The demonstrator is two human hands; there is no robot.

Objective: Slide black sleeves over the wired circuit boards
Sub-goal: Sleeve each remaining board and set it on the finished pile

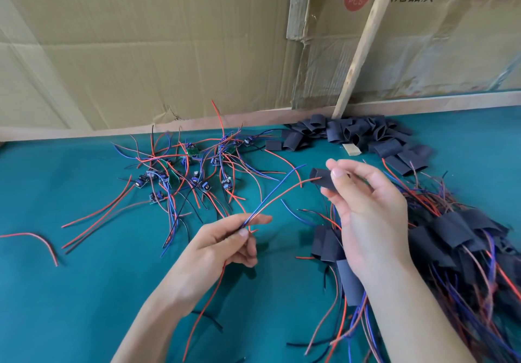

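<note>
My left hand [225,245] pinches a red and a blue wire [277,196] between thumb and forefinger; their free ends point up and right toward a black sleeve [320,179]. My right hand [366,207] holds that sleeve between thumb and fingers above the table, its open mouth facing the wire tips. The red wire's tip reaches the sleeve's mouth. The board on these wires is hidden in my left hand. Several bare wired circuit boards [183,171] lie tangled at the middle left.
A heap of empty black sleeves [355,134] lies at the back by a leaning wooden stick [363,44]. Sleeved boards with wires [465,238] pile up at the right. A loose red wire [36,240] lies far left on the green table [70,292]. Cardboard walls the back.
</note>
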